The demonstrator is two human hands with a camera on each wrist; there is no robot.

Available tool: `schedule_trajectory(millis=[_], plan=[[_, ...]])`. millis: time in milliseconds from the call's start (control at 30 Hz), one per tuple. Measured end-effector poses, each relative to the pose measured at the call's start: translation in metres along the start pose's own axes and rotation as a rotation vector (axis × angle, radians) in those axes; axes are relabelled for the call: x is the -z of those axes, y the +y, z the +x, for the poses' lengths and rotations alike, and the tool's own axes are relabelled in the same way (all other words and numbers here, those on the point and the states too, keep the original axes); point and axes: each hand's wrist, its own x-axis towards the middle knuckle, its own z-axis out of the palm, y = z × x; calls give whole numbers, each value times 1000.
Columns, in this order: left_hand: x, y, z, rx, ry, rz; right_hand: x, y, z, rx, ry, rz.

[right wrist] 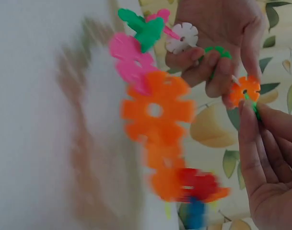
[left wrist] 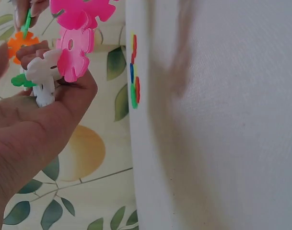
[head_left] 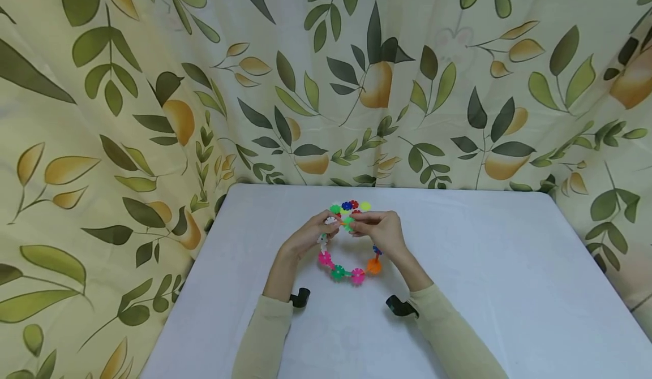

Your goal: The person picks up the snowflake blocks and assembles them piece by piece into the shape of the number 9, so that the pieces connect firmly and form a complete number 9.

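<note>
A: Where was the work centred?
B: At an orange disc (right wrist: 245,91) with a green disc (head_left: 348,224) meeting it edge-on, raised between the hands over the white table (head_left: 489,254). How deeply the notches engaged could not be told.
A: Hands?
B: Left hand (head_left: 314,233): fingers curled, pinching the orange disc. Right hand (head_left: 383,232): thumb and forefinger nipped together on the green disc.
A: How was the joint best made, in your judgement?
B: Discs square to each other, notch facing notch, fingers close to the joint, then a straight, even push. A skewed push would likely have bent the plastic or popped a neighbour loose. The chain of notched discs (head_left: 358,276) curved round between the wrists; jerking it seemed unwise.
A: Did its right-hand end reach the green disc?
B: Hidden by the right hand; undetermined.
A: Farther out?
B: More discs (head_left: 347,205), red, blue, yellow and green, lay on the table beyond the hands. A curtain (head_left: 377,85) printed with leaves and fruit hung behind.
A: Brands, labels, writing?
B: None legible on discs, table, curtain or the black wrist mounts (head_left: 300,298).
</note>
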Motion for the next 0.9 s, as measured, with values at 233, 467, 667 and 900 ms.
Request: schedule_trajectory(millis=[233,467,667,900], plan=[[3,2,-2,9,6,68,5,-3,0,67,-50,-47],[10,5,-7,-3,50,112,12,1,4,75,66,-89],[14,5,-9,26,77,156,15,8,5,6,151,-270],[15,5,-9,40,79,191,18,25,11,-70,127,-436]])
